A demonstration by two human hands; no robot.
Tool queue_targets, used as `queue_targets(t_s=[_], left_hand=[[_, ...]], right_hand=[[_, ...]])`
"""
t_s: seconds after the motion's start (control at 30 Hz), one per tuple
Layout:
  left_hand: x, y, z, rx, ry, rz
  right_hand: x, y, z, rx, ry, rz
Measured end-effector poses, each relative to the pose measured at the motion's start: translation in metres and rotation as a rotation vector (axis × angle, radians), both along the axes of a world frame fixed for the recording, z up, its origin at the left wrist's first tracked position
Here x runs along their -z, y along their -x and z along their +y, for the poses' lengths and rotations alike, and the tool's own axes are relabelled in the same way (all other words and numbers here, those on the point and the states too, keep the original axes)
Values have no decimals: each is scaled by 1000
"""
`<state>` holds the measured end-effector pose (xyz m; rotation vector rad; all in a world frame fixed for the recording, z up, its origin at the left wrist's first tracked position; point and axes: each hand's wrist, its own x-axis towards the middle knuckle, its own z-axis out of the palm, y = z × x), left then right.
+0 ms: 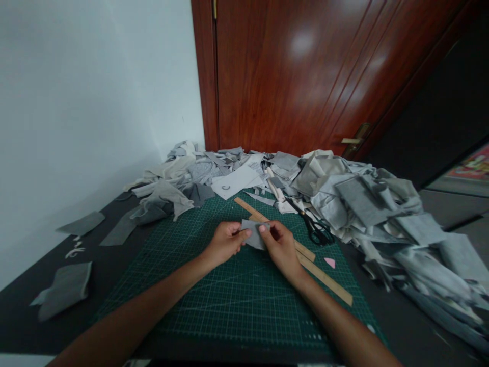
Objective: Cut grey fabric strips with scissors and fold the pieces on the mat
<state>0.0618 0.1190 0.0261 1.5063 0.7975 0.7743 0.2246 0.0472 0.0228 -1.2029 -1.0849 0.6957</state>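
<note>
Left hand [225,241] and right hand [281,251] pinch opposite edges of small grey fabric piece [254,236] over green cutting mat [217,306]; wooden rulers [325,280], black scissors [319,232] nearby.

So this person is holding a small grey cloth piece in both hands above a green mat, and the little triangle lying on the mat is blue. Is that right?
Not quite: the little triangle is pink, not blue, as the head view shows. The left hand and right hand do hold the small grey cloth piece above the green mat.
</note>
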Motion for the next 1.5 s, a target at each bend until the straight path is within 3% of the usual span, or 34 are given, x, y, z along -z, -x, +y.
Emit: queue_targets(t_s=[0.3, 0.5, 0.8, 0.87, 0.97, 1.17, 1.5], left_hand=[[-7, 7, 9, 45, -67, 23], [-8, 6, 10, 60, -176, 13], [-2, 8, 5, 133, -435, 265], [-5, 7, 4, 126, -374, 219], [-6, 2, -2, 96, -159, 46], [7, -10, -16, 1, 217, -254], [-2, -9, -19, -147, 220, -421]], right_hand=[[3, -2, 2, -14, 0, 98], [-1, 2, -1, -116, 32, 66], [-4, 3, -3, -194, 76, 31], [-4, 3, -4, -178, 64, 61], [-4, 3, -4, -125, 46, 124], [-1, 3, -3, -22, -12, 213], [-4, 7, -8, -2, -27, 218]])
